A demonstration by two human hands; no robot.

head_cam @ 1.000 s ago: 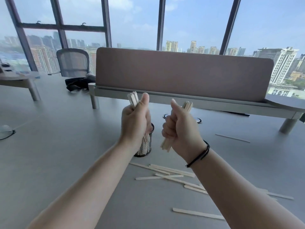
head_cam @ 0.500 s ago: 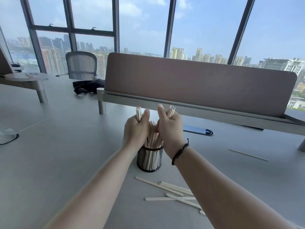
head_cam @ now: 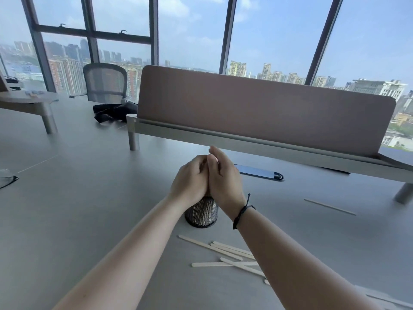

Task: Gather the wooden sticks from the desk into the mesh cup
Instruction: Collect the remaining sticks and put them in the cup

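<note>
The black mesh cup (head_cam: 202, 214) stands on the grey desk (head_cam: 89, 209), its mouth covered by both my hands. My left hand (head_cam: 190, 179) is curled over the rim. My right hand (head_cam: 225, 177) presses against it from the right with fairly straight fingers. The sticks in the cup are hidden under my hands, so I cannot see what the fingers enclose. Several loose wooden sticks (head_cam: 223, 253) lie in a crossed heap in front of the cup. A single stick (head_cam: 329, 206) lies far right, and another stick (head_cam: 388, 300) shows at the bottom right edge.
A dark phone (head_cam: 257, 172) lies just behind the cup. A brown divider panel (head_cam: 257, 113) on a raised metal shelf runs across the back. Glasses (head_cam: 5, 180) sit at the left edge; a black bag (head_cam: 114, 111) and a mesh chair (head_cam: 105, 82) are far left.
Both hands came together and sank onto the cup's mouth. The stick bundles that stuck out above my fists no longer show.
</note>
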